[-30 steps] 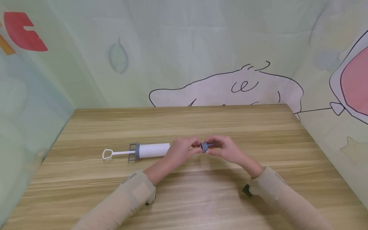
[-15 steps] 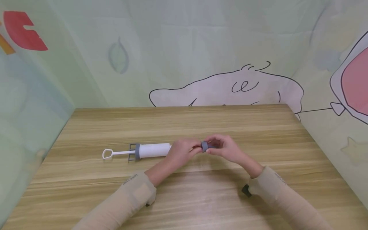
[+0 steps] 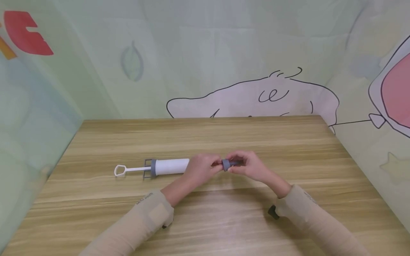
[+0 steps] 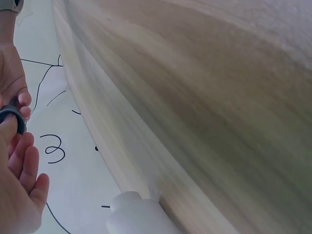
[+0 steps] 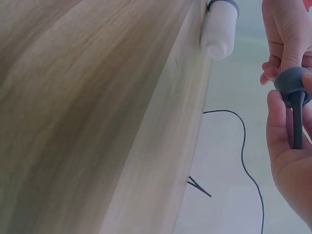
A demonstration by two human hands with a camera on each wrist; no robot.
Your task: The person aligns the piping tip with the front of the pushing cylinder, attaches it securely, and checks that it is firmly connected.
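Between the hands, over the table, is a grey nozzle (image 3: 226,165) with a wide domed cap and a thin straight spout (image 5: 297,122). My right hand (image 3: 251,167) holds it from the right, fingers and thumb around the dome, the spout lying back along the palm. From the left, my left hand (image 3: 202,168) grips the cap's open end; in the left wrist view the thumb goes into the dark ring (image 4: 20,122). Left of the hands a white syringe barrel (image 3: 171,166) lies on its side, its right end hidden behind the left hand in the head view.
A grey collar (image 3: 153,168) with side frames caps the barrel's left end, and a white plunger handle (image 3: 120,170) sticks out of it. The wood-grain table (image 3: 205,220) meets a printed cloth wall (image 3: 208,64) at the back and sides.
The left fingers, parted a second ago, have come together at the nozzle's open end. Nozzle and right hand have shifted slightly left. The barrel has stayed in place.
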